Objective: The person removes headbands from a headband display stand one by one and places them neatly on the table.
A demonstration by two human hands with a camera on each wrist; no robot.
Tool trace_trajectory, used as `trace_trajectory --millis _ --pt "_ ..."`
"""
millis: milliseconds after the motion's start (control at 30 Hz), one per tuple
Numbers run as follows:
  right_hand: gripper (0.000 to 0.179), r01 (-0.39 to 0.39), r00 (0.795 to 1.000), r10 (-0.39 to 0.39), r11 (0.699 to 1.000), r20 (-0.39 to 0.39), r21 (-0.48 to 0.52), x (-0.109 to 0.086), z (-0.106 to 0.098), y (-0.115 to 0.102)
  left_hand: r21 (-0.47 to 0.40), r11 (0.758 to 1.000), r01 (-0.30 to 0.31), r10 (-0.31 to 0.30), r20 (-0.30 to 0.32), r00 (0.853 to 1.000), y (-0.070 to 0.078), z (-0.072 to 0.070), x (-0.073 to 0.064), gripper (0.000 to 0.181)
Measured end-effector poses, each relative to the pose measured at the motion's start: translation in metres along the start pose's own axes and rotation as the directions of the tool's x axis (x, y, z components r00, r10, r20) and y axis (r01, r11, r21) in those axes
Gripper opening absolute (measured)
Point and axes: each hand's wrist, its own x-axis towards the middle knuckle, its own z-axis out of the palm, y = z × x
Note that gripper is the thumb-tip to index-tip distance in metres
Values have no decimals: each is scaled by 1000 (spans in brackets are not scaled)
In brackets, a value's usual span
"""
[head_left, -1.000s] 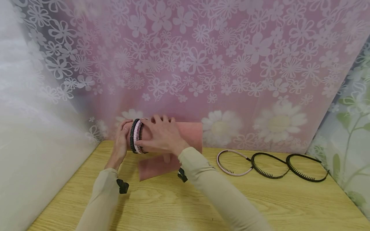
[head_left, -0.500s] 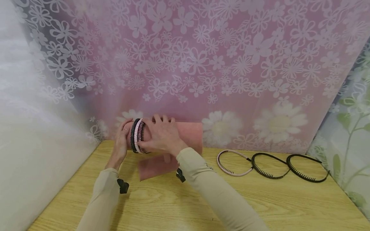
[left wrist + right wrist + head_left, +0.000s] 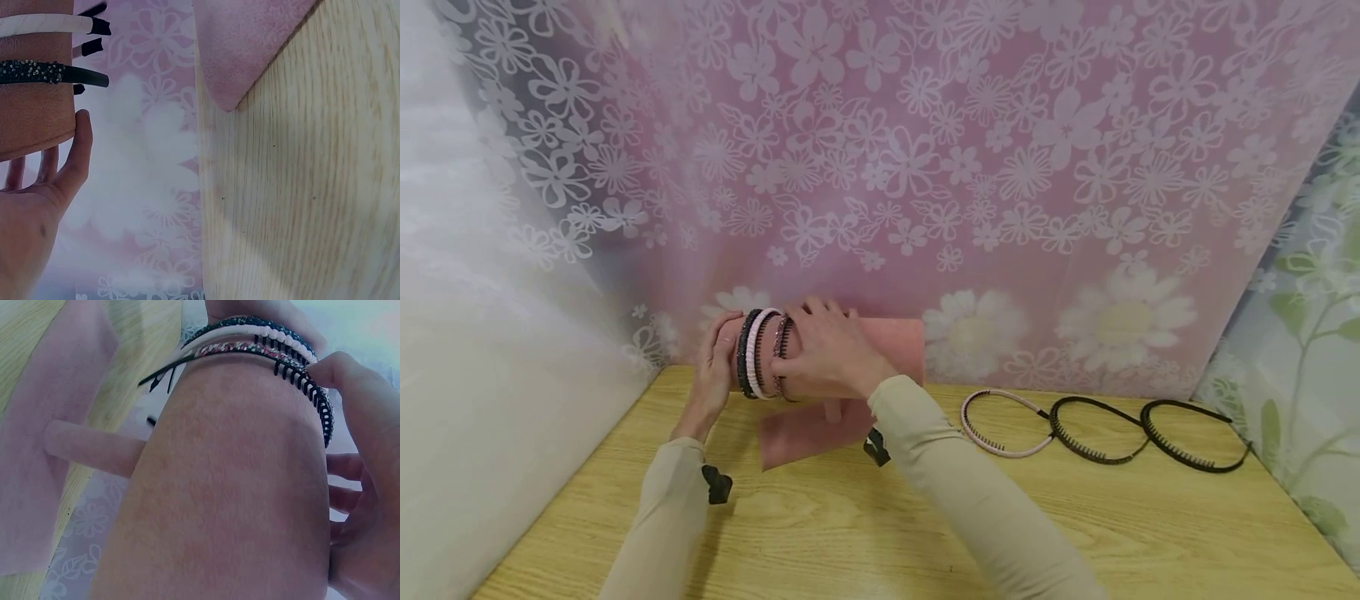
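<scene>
A pink headband stand (image 3: 891, 350), a padded cylinder on a post and flat base, stands near the back of the table. My left hand (image 3: 711, 375) holds its left end, thumb (image 3: 80, 147) along the rim. A black glittery headband (image 3: 743, 354) and a light pink one (image 3: 754, 358) sit side by side near that end. My right hand (image 3: 835, 350) lies over the cylinder and grips a multicoloured glitter headband (image 3: 237, 347) with comb teeth. That headband sits to the right of the pink one, a narrow gap between them. Part of it is hidden by my right hand.
To the right on the wooden table (image 3: 820, 533) lie a pink toothed headband (image 3: 1015, 455), a dark one (image 3: 1101, 458) and a black one (image 3: 1198, 463), their ends close together. A pink floral curtain (image 3: 970, 208) hangs right behind the stand.
My right hand has shifted slightly right, drawing the multicoloured glitter headband away from the pink one. My left hand and the stand have stayed in place.
</scene>
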Motion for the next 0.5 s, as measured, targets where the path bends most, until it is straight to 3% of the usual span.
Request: trace_trajectory --millis 167,500 --pt "80 10 1000 -10 997 -6 71 -3 -2 4 10 1000 -16 16 -15 1000 -1 -1 0 40" --pt "74 -1 1000 1 998 5 58 -11 -7 8 -5 1000 11 -11 1 1000 0 -3 -2 40"
